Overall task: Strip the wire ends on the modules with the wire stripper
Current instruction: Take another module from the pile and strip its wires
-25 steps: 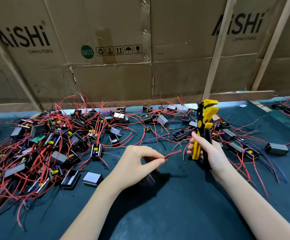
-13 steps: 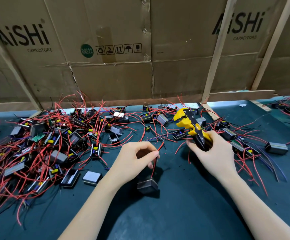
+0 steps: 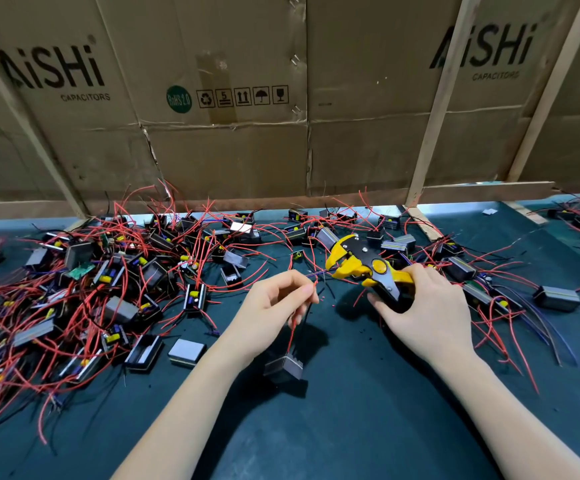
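The left hand (image 3: 274, 306) pinches thin wires between its thumb and fingers, a red wire (image 3: 292, 332) and a black wire (image 3: 305, 318). A small dark grey box module (image 3: 284, 367) hangs from these wires just under the hand, close above the dark green table mat (image 3: 368, 427). The wire ends stick out past the fingertips toward the right and reach the head of the yellow and black wire stripper (image 3: 368, 268). It is hard to tell if the tool's yellow mouth bites on the wire ends or only touches them. The right hand (image 3: 423, 306) wraps its fingers and thumb around the handles of the wire stripper and holds it on its side, with the yellow mouth pointing left. To the left on the mat lies a big messy pile of small box modules with red wires (image 3: 101, 289). Some of these boxes show little yellow parts inside. A few more small grey modules with red and blue wires (image 3: 510, 299) lie to the right, behind the right hand. One flat grey module (image 3: 187, 352) lies alone near the left arm. Behind the table stands a wall of brown cardboard boxes with black letters (image 3: 212, 98), and pale wooden strips (image 3: 437, 109) lean across them.
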Action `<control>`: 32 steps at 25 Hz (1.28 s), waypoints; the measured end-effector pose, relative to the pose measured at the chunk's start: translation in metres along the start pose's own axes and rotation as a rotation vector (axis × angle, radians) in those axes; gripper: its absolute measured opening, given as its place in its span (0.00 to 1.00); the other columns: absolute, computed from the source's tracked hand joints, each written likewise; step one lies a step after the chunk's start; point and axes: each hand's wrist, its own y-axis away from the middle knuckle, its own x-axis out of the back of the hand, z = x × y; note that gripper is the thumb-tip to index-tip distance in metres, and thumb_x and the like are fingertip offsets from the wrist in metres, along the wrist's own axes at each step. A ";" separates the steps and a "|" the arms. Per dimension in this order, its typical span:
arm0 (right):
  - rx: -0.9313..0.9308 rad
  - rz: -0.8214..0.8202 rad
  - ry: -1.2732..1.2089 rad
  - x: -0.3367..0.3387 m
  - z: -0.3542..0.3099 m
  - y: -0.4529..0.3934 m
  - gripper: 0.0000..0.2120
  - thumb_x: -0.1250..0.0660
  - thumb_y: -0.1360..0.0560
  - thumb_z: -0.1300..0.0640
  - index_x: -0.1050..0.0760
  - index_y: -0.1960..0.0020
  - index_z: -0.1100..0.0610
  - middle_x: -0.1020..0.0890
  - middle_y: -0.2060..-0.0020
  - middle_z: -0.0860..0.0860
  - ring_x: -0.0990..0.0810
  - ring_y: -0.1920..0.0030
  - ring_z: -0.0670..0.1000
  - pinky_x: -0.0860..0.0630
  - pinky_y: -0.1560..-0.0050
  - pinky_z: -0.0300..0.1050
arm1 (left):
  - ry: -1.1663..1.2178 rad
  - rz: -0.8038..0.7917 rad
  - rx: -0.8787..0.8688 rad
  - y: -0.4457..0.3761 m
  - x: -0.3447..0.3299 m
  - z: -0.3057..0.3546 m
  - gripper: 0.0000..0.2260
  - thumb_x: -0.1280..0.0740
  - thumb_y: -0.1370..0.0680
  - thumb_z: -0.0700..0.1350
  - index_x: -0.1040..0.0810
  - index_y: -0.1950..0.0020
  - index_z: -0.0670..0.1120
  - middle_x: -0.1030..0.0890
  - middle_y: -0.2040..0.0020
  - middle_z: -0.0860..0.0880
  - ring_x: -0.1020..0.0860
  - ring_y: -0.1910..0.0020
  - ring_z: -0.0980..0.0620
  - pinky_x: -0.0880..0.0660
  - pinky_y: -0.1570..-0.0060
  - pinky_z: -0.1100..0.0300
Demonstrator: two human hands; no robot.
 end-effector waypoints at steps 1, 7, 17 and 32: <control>0.038 0.005 0.040 -0.001 -0.001 0.001 0.24 0.27 0.34 0.38 0.24 0.52 0.57 0.21 0.59 0.52 0.22 0.55 0.59 0.31 0.54 0.51 | -0.031 -0.002 -0.016 0.001 -0.001 0.000 0.10 0.38 0.18 0.39 0.22 0.57 0.42 0.26 0.68 0.52 0.29 0.68 0.54 0.31 0.64 0.64; 0.167 0.002 0.081 -0.005 -0.010 0.005 0.25 0.27 0.34 0.38 0.25 0.52 0.58 0.23 0.60 0.52 0.23 0.56 0.59 0.31 0.56 0.51 | -0.143 0.078 -0.010 -0.001 -0.002 -0.007 0.10 0.36 0.19 0.41 0.20 0.58 0.43 0.26 0.69 0.53 0.29 0.69 0.55 0.31 0.65 0.68; 0.202 0.025 0.078 -0.003 -0.011 0.006 0.24 0.25 0.36 0.39 0.26 0.56 0.58 0.23 0.62 0.52 0.23 0.58 0.59 0.30 0.57 0.51 | -0.222 0.110 0.015 -0.003 -0.001 -0.016 0.10 0.34 0.20 0.44 0.19 0.61 0.49 0.26 0.71 0.56 0.30 0.70 0.56 0.32 0.65 0.63; 0.204 0.023 0.123 0.004 -0.016 0.008 0.22 0.21 0.41 0.40 0.25 0.64 0.55 0.21 0.69 0.49 0.20 0.67 0.58 0.39 0.67 0.40 | -0.191 0.073 0.065 -0.006 0.007 -0.024 0.10 0.32 0.21 0.46 0.17 0.61 0.49 0.26 0.71 0.54 0.31 0.69 0.54 0.34 0.66 0.60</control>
